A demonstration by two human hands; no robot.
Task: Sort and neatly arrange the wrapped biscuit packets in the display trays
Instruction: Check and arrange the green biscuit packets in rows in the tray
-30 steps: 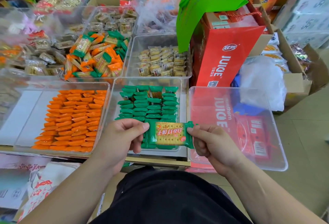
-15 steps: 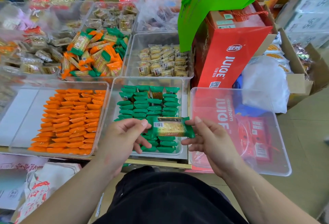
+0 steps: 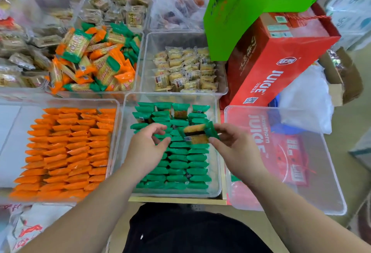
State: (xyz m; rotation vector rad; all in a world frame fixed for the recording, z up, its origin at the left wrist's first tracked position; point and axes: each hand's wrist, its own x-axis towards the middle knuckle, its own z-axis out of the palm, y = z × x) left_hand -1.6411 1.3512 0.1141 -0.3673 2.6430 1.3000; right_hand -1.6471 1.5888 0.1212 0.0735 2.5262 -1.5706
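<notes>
Green-wrapped biscuit packet (image 3: 195, 135) is pinched at one end by fingers (image 3: 220, 130) of the right hand (image 3: 234, 148), over the green rows (image 3: 178, 164) in the tray (image 3: 218, 180) beneath them; left hand (image 3: 147, 144), beside it, fingers loosely curled, holds nothing; placing seems in hand; next, slot it edge-on into a row.

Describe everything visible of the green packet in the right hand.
A green-wrapped biscuit packet, glossy film with a clear middle showing pale biscuits and a small barcode patch. Tilted on edge, blurred, above the tray of green packets. The right hand pinches its right end; the left hand is apart.
</notes>
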